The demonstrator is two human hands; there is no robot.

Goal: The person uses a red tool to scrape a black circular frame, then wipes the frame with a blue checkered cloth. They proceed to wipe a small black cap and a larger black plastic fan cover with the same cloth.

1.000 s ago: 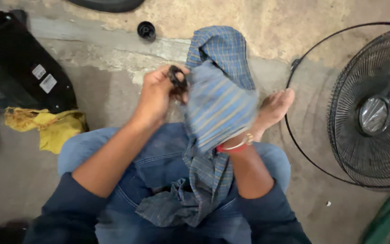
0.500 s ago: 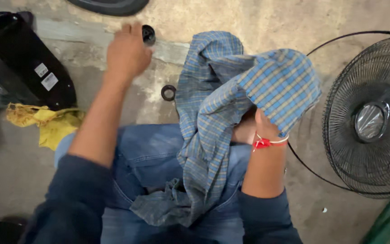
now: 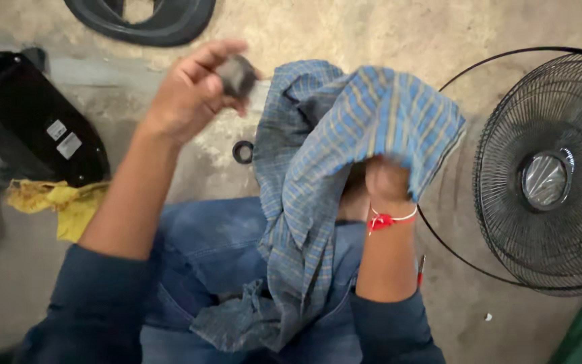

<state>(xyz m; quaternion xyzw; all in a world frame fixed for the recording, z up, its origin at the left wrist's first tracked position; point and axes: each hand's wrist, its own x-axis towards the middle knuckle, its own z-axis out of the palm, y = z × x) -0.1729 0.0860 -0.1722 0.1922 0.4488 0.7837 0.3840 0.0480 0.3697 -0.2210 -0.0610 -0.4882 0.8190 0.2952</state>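
1. Your left hand (image 3: pixel 190 94) is raised over the floor, fingers curled shut around a small dark round cap (image 3: pixel 237 74) pinched between thumb and fingertips; the cap is blurred, so its detail cannot be told.
2. Your right hand (image 3: pixel 385 180) is lifted inside a blue checked cloth (image 3: pixel 345 168), which drapes over it and hides the fingers; the hand seems closed on the cloth from beneath. A red thread band (image 3: pixel 386 219) circles that wrist.
3. The cloth hangs down from the right hand across your lap, its lower end bunched on your jeans (image 3: pixel 217 243).
4. Between the two hands, on the concrete floor (image 3: pixel 345 34), lies a small black ring (image 3: pixel 242 152), just beside the cloth's left edge.
5. To your right stands a black wire fan guard (image 3: pixel 547 175) with a shiny hub at its middle, near your right forearm.
6. To your left lies a black plastic housing (image 3: pixel 35 128), with a crumpled yellow rag (image 3: pixel 62 202) touching its lower edge.
7. At the top edge sits a curved black plastic piece (image 3: pixel 149 20), well apart from the hands.
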